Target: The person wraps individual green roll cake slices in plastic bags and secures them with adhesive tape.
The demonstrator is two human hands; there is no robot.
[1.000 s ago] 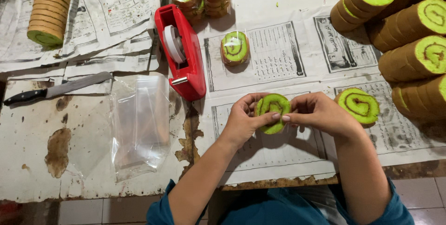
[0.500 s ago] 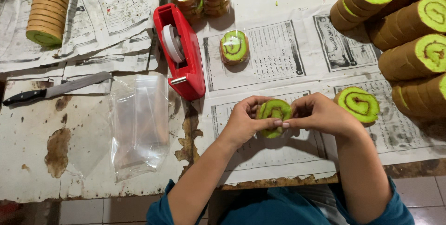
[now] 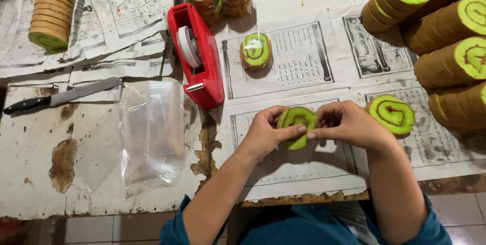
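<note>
At table centre, near edge: slice (image 3: 297, 126) pinched between left hand (image 3: 266, 134) and right hand (image 3: 349, 125), both closed on it. Tape dispenser (image 3: 198, 55) at 10 o'clock, bags (image 3: 151, 136) at 9. Best keep pressure light, wrap taut.

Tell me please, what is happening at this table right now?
A person holds one round green slice of swirl cake between the left hand and the right hand, just above the newspaper-covered table. A red tape dispenser and clear plastic bags lie to the left, with a black-handled knife further left. Uncut brown-and-green cake rolls are stacked on the right, and wrapped slices sit further back.
</note>
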